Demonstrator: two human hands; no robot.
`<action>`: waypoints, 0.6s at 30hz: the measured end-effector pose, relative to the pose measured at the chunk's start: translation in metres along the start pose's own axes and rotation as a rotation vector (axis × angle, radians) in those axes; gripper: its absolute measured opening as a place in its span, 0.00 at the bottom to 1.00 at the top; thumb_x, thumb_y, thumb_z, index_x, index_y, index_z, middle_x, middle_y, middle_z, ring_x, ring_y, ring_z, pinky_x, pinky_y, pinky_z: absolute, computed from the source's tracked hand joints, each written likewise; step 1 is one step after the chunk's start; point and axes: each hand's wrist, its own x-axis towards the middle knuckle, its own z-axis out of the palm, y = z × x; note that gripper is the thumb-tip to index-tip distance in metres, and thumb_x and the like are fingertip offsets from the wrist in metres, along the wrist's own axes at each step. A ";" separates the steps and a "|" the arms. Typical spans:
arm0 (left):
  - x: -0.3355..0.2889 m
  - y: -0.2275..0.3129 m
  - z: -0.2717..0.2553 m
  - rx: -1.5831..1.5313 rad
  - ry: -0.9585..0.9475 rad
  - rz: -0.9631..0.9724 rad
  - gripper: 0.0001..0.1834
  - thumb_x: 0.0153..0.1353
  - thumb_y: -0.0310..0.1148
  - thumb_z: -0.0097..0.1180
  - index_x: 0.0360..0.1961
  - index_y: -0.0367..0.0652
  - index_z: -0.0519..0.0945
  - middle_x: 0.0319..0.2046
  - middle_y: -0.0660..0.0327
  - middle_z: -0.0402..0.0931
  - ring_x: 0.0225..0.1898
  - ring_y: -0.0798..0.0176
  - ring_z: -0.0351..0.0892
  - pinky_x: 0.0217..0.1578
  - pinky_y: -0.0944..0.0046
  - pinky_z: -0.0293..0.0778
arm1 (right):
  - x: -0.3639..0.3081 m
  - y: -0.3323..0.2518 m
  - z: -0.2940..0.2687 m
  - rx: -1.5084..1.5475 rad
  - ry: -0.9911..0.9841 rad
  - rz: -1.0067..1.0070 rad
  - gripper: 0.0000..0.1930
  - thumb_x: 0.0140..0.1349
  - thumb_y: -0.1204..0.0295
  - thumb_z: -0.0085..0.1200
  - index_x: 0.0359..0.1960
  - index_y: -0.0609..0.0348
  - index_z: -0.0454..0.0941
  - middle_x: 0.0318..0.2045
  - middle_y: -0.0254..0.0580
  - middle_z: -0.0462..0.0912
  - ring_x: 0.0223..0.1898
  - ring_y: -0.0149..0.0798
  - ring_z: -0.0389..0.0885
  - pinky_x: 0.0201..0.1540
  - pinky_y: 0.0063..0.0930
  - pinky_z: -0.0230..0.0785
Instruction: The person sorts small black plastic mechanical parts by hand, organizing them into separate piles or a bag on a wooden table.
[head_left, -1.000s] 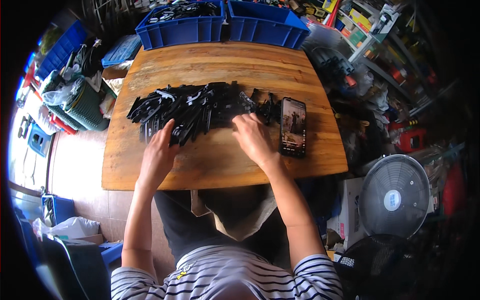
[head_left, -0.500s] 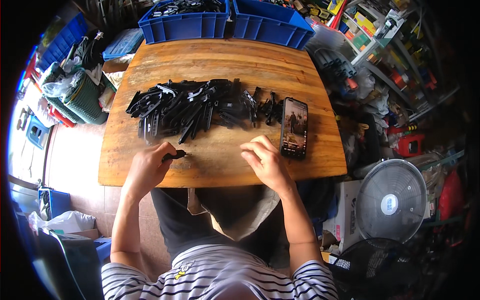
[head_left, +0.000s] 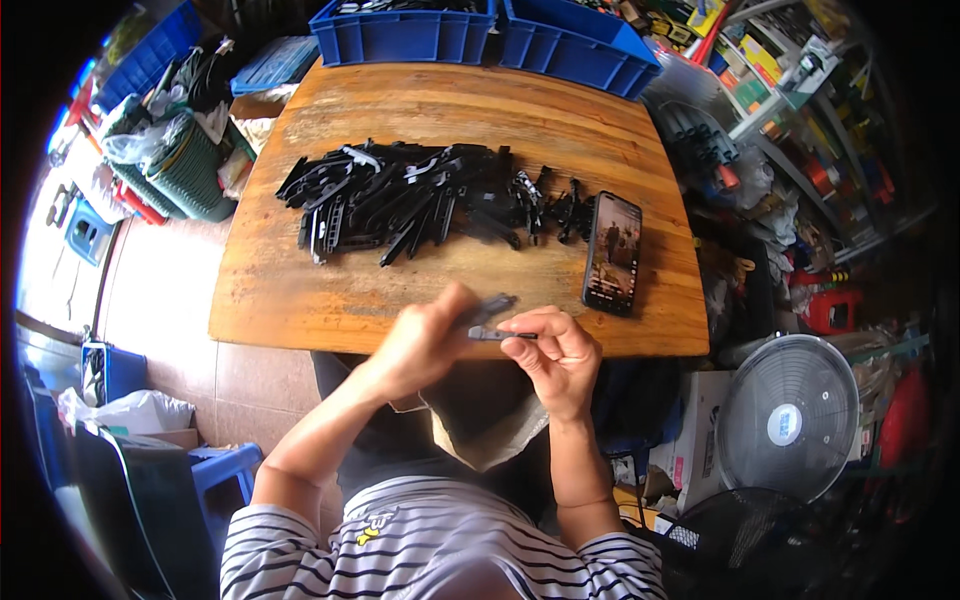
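Observation:
Near the table's front edge both hands are close together. My left hand (head_left: 425, 335) is smeared by motion but closed round a dark elongated piece (head_left: 492, 306), whose far end points right. My right hand (head_left: 558, 360) pinches a slim grey-and-black strip (head_left: 488, 333) between thumb and fingers, its grey end pointing left toward my left hand. Whether the two pieces touch, I cannot tell. Beyond the hands lies a heap of black plastic strips (head_left: 400, 195), with smaller black parts (head_left: 573, 212) at its right end.
A phone (head_left: 612, 252) with its screen lit lies right of the heap on the wooden table (head_left: 470, 95). Two blue crates (head_left: 405, 42) stand at the far edge, the left one holding black parts. A round fan (head_left: 785, 420) is at the right, a blue stool (head_left: 225, 470) at the left.
My left hand has moved right, bringing its dark piece beside my right hand. The grey-and-black strip now shows in my right hand's fingers. The whole view has shifted slightly.

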 end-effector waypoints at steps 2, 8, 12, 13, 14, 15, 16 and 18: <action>0.003 -0.007 0.011 -0.003 0.007 0.163 0.13 0.55 0.24 0.56 0.43 0.37 0.71 0.28 0.52 0.76 0.32 0.56 0.78 0.35 0.59 0.72 | -0.001 -0.001 -0.003 -0.088 0.053 0.035 0.09 0.54 0.79 0.61 0.37 0.65 0.78 0.32 0.40 0.80 0.37 0.32 0.78 0.42 0.23 0.71; 0.001 -0.004 0.024 -0.079 0.089 0.327 0.15 0.54 0.27 0.59 0.40 0.36 0.69 0.27 0.44 0.75 0.33 0.40 0.77 0.30 0.53 0.71 | -0.004 0.005 -0.008 -0.379 0.078 -0.084 0.10 0.52 0.78 0.63 0.36 0.63 0.79 0.32 0.39 0.79 0.34 0.29 0.78 0.36 0.19 0.70; 0.001 -0.007 0.025 0.021 0.105 0.335 0.17 0.53 0.29 0.61 0.40 0.35 0.68 0.28 0.44 0.74 0.33 0.38 0.76 0.30 0.51 0.71 | -0.007 0.012 -0.008 -0.430 0.117 -0.157 0.10 0.52 0.79 0.63 0.36 0.66 0.78 0.32 0.40 0.78 0.33 0.27 0.77 0.34 0.17 0.72; 0.001 -0.009 0.025 0.040 0.097 0.334 0.17 0.54 0.30 0.61 0.40 0.36 0.68 0.28 0.44 0.74 0.33 0.38 0.75 0.29 0.50 0.71 | -0.007 0.013 -0.008 -0.428 0.116 -0.156 0.10 0.52 0.79 0.63 0.36 0.66 0.78 0.32 0.40 0.78 0.33 0.27 0.77 0.34 0.17 0.72; 0.001 -0.010 0.025 0.040 0.097 0.332 0.17 0.54 0.30 0.61 0.40 0.36 0.68 0.28 0.44 0.74 0.33 0.38 0.75 0.29 0.50 0.71 | -0.006 0.014 -0.009 -0.423 0.109 -0.147 0.10 0.52 0.79 0.63 0.35 0.67 0.78 0.32 0.40 0.78 0.32 0.27 0.77 0.34 0.18 0.73; 0.002 -0.011 0.025 0.053 0.091 0.342 0.18 0.54 0.31 0.61 0.40 0.36 0.68 0.28 0.44 0.74 0.33 0.38 0.75 0.29 0.50 0.70 | -0.006 0.014 -0.010 -0.419 0.102 -0.138 0.10 0.52 0.79 0.63 0.35 0.67 0.78 0.32 0.40 0.78 0.32 0.27 0.77 0.34 0.18 0.73; 0.002 -0.012 0.025 0.066 0.086 0.352 0.18 0.54 0.31 0.61 0.41 0.36 0.67 0.28 0.45 0.73 0.33 0.38 0.75 0.29 0.49 0.70 | -0.007 0.014 -0.010 -0.418 0.103 -0.137 0.10 0.52 0.79 0.63 0.35 0.67 0.78 0.32 0.40 0.78 0.32 0.27 0.77 0.34 0.18 0.73; 0.002 -0.011 0.026 0.071 0.094 0.365 0.18 0.55 0.31 0.60 0.41 0.35 0.67 0.28 0.45 0.73 0.33 0.38 0.75 0.29 0.50 0.70 | -0.008 0.014 -0.009 -0.393 0.130 -0.070 0.12 0.49 0.78 0.65 0.36 0.61 0.79 0.31 0.40 0.79 0.31 0.32 0.79 0.34 0.23 0.71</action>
